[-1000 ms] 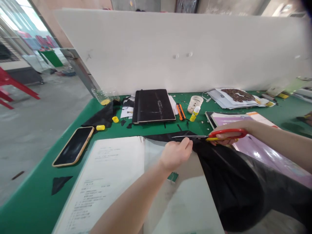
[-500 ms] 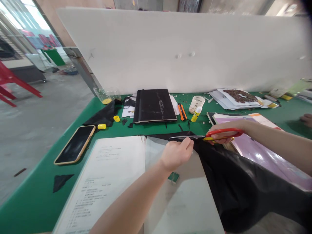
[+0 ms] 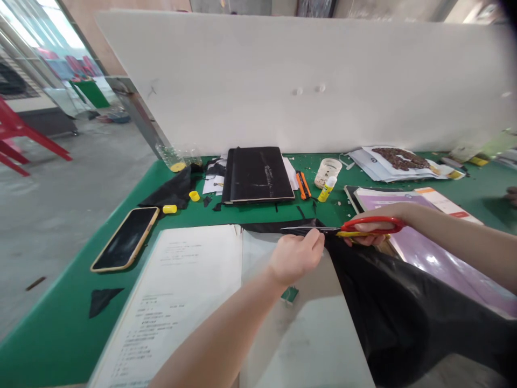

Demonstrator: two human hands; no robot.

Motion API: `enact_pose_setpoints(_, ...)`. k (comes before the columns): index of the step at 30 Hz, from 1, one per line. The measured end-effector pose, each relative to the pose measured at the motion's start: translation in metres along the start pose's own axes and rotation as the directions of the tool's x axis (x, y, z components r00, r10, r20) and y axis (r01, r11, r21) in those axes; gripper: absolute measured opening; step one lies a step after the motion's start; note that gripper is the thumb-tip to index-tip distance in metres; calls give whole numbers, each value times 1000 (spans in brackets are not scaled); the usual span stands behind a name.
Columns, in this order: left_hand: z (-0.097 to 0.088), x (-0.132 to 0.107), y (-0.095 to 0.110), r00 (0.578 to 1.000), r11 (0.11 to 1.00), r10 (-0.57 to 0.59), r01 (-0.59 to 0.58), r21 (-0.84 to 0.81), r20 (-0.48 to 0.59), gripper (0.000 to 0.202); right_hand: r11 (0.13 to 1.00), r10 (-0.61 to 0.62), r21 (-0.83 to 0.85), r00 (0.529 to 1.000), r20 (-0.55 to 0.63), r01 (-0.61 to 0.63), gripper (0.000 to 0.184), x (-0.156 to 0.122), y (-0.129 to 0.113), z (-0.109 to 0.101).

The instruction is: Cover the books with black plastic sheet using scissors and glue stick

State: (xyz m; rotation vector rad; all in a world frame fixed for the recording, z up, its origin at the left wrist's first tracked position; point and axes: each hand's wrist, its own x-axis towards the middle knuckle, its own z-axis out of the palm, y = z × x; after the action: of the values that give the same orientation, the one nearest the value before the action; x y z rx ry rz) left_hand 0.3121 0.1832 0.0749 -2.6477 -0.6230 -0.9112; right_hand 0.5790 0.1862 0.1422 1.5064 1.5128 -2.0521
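An open book (image 3: 194,269) lies before me, with printed text on its left page and a green patch (image 3: 289,295) on the right side. Black sheet material (image 3: 404,307) runs along the book's top right edge and drapes off to the right. My left hand (image 3: 297,256) is closed in a pinch at the book's upper right corner, apparently on the black sheet; its fingertips hide the exact grip. My right hand (image 3: 369,231) holds scissors (image 3: 374,223) with red and yellow handles. Their blades point left along the black sheet, just beyond my left fingers.
A phone (image 3: 126,238) and black scraps (image 3: 104,302) lie on the green table (image 3: 52,334). Behind the book are a black notebook (image 3: 260,175), an orange cutter (image 3: 302,185), a glue stick (image 3: 327,189) and a plastic cup (image 3: 327,172). Purple-covered books (image 3: 428,248) lie under my right arm.
The scissors' handles have shifted slightly and more of the red loop shows. My left hand keeps its pinch in nearly the same place.
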Motion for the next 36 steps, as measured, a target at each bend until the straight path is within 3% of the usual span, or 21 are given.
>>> enact_pose_setpoints(5,0,1,0,999,999,-32,33,-16,41,24,992,-129,-1,991,46,129,66,3,-9,1)
enact_pose_setpoints(15,0,2,0,1000,1000,-4,3,-22,-11,23,978,-106,-185,994,-12,102,54,7,-17,4)
enact_pose_setpoints(21,0,2,-1,1000,999,-8,7,-37,-5,23,994,-106,-31,991,81,108,69,8,-15,2)
enact_pose_setpoints(26,0,2,-1,998,1000,-5,3,-26,-63,23,990,-141,32,972,190,138,66,15,-16,-1)
enact_pose_setpoints(32,1,2,-1,997,1000,-4,3,-18,-74,22,984,-125,-119,988,93,136,48,23,-13,-7)
enact_pose_setpoints(36,3,1,1,996,1000,-6,3,-26,-94,21,971,-123,-199,990,74,135,48,25,-12,-7)
